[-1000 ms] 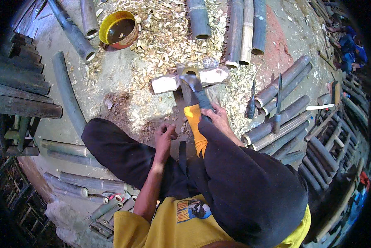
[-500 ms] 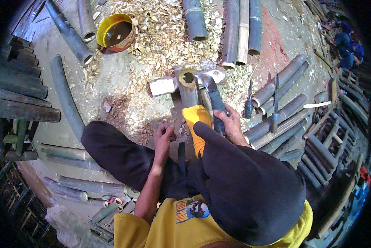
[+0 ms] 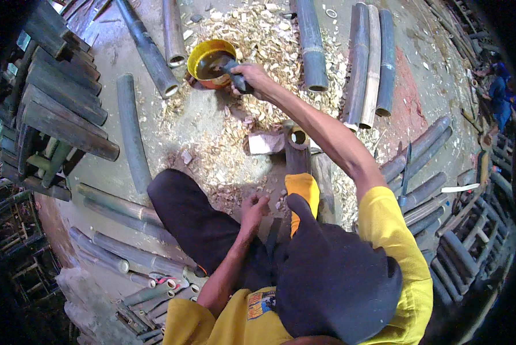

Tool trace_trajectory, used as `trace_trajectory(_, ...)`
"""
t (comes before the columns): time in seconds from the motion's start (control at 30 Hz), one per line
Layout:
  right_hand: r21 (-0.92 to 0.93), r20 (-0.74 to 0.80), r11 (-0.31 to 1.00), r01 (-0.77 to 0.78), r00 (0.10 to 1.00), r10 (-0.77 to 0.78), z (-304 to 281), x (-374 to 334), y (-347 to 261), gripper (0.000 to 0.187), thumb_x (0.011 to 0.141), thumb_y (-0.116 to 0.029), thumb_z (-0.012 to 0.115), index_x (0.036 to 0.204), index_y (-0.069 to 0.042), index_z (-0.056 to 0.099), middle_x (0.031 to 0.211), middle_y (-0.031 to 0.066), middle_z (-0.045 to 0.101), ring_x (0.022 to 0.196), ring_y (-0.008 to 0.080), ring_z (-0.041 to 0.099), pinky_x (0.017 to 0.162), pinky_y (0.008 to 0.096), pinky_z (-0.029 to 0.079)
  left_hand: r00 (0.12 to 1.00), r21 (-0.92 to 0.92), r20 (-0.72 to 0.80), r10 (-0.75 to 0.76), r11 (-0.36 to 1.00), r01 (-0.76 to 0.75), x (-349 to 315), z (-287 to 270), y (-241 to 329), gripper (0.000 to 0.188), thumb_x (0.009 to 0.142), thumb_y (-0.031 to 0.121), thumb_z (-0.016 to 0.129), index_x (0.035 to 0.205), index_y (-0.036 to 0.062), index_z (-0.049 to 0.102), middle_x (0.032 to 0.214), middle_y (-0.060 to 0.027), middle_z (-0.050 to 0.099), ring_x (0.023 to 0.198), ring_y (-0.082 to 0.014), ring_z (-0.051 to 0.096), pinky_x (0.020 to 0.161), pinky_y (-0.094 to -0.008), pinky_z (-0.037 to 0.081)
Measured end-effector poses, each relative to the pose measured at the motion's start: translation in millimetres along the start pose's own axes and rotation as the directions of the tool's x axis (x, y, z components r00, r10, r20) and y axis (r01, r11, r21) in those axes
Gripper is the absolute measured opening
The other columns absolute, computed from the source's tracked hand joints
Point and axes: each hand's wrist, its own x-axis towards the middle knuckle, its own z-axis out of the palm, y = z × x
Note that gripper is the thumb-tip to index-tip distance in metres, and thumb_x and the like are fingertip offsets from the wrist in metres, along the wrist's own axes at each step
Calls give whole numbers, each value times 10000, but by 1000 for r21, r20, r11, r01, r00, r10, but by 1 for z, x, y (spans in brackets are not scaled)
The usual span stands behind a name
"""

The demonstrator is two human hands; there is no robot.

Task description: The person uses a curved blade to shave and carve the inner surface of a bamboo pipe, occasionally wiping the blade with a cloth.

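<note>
Holding dark tool (image 3: 243, 86) at bucket rim (image 3: 198, 53): right hand (image 3: 254, 79).

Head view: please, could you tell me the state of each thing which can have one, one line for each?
Right hand, closed around the tool
Dark-handled tool, held at the bowl
Yellow-and-red bowl, upright, with dark contents
Left hand, loosely curled, no object visible
Bamboo tube near the sock, hollow end showing
Wood chips, scattered over the ground

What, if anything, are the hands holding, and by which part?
The right hand holds a tool by its dark handle; the left hand is curled, nothing visible in it.
</note>
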Motion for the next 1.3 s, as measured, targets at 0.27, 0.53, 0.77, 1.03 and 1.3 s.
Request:
trace_trajectory(0.27, 452, 103, 884, -118, 992, 79, -19, -34, -12, 140, 739, -85, 588, 826, 6, 526, 667, 95, 545, 461, 185, 519, 402, 305, 494, 998, -124, 38, 39, 992, -34, 6, -2, -7, 175, 796, 185, 610, 737, 52, 514, 595, -17, 482, 490, -116, 455, 485, -235, 398)
trace_trajectory(0.53, -133, -323, 989, -66, 946, 20, -79, -282, 11, 435, 767, -127, 599, 1134, 39, 436, 703, 94, 583, 488, 133, 546, 403, 262, 427, 997, -73, 70, 38, 997, -33, -6, 9, 2, 173, 806, 179, 602, 695, 67, 532, 573, -14, 517, 504, -93, 492, 482, -226, 385)
trace_trajectory(0.77, 121, -454, 974, -193, 862, 227, -80, -319, 57, 508, 783, -98, 601, 1210, 41, 364, 663, 93, 564, 431, 152, 527, 344, 268, 430, 993, -4, 114, 21, 1000, -20, -4, 15, 8, 195, 817, 196, 589, 678, 75, 526, 569, -11, 525, 502, -77, 475, 501, -215, 375)
trace_trajectory(1.03, 138, -494, 963, -230, 827, 268, -84, -331, 62, 478, 784, -136, 615, 1190, 21, 416, 650, 82, 565, 429, 132, 525, 349, 257, 427, 995, -23, 92, 42, 999, -40, -6, 17, 15, 198, 820, 188, 581, 667, 84, 511, 571, -1, 510, 518, -78, 474, 512, -219, 373)
trace_trajectory(1.3, 153, -539, 964, -219, 799, 267, -79, -326, 55, 379, 796, -140, 593, 1110, 26, 462, 636, 68, 554, 423, 134, 520, 341, 258, 414, 990, -24, 122, 65, 998, -62, -1, 17, 11, 186, 813, 175, 589, 669, 80, 518, 571, -2, 506, 514, -85, 475, 504, -227, 380)
